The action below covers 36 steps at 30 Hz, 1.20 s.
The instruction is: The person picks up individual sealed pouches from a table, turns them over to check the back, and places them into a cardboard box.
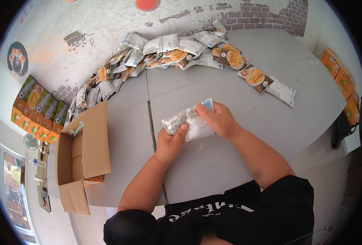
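Both my hands grip a white printed food packet [190, 122] above the grey table [181, 171]. My left hand [171, 141] pinches its lower left end, thumb on top. At the other end, my right hand [219, 119] has its thumb pressed on the upper right part, near a blue printed corner. The fingers beneath the packet are mostly hidden. Farther right on the table lie a brown and orange packet [255, 78] and a white-side-up packet [281, 91], touching end to end.
A long heap of packets [175, 50] curves along the wall side of the table. An open cardboard box [96, 141] stands left, flaps spread. Beyond it are stacked printed cartons [40, 107]; more orange cartons [342, 81] stand at the far right. A seam [152, 125] crosses the tabletop.
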### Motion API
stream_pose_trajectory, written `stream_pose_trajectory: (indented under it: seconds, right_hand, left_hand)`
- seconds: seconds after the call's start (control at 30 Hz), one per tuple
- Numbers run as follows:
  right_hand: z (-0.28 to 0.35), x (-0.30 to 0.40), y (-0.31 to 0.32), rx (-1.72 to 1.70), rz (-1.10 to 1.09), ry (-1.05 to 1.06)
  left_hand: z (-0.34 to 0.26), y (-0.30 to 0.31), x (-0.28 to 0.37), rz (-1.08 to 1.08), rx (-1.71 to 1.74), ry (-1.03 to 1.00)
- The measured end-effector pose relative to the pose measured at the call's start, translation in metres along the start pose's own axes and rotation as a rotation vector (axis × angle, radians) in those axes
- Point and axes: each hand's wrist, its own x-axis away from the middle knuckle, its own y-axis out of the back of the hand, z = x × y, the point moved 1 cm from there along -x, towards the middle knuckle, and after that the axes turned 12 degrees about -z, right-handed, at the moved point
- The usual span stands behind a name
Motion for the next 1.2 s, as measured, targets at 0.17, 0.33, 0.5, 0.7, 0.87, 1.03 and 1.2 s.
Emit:
stream_pose_trajectory:
  seconds: [0.17, 0.33, 0.5, 0.7, 0.87, 1.03, 1.2]
  right_hand:
    - [-0.007, -0.002, 0.001, 0.102, -0.079, 0.097]
    - [-0.013, -0.005, 0.000, 0.019, -0.121, -0.090]
    - [-0.016, -0.007, -0.001, -0.087, -0.094, -0.269]
    - [-0.014, -0.007, -0.002, -0.123, -0.089, -0.259]
    - [-0.003, -0.003, -0.001, -0.182, 0.074, -0.276]
    - [-0.011, -0.002, -0.008, -0.057, 0.169, -0.139]
    - [-0.009, -0.005, 0.003, -0.094, 0.006, -0.044]
  left_hand:
    - [-0.005, -0.002, 0.006, -0.033, -0.170, -0.128]
    - [-0.014, -0.008, 0.009, -0.061, -0.324, -0.316]
    - [-0.017, -0.008, 0.009, -0.052, -0.522, -0.566]
    - [-0.015, -0.007, 0.009, -0.011, -0.287, -0.258]
    - [-0.017, -0.011, -0.002, -0.183, 0.206, 0.035]
    - [-0.003, -0.006, -0.007, -0.073, 0.244, -0.006]
    - [-0.008, -0.003, -0.009, 0.264, 0.156, 0.106]
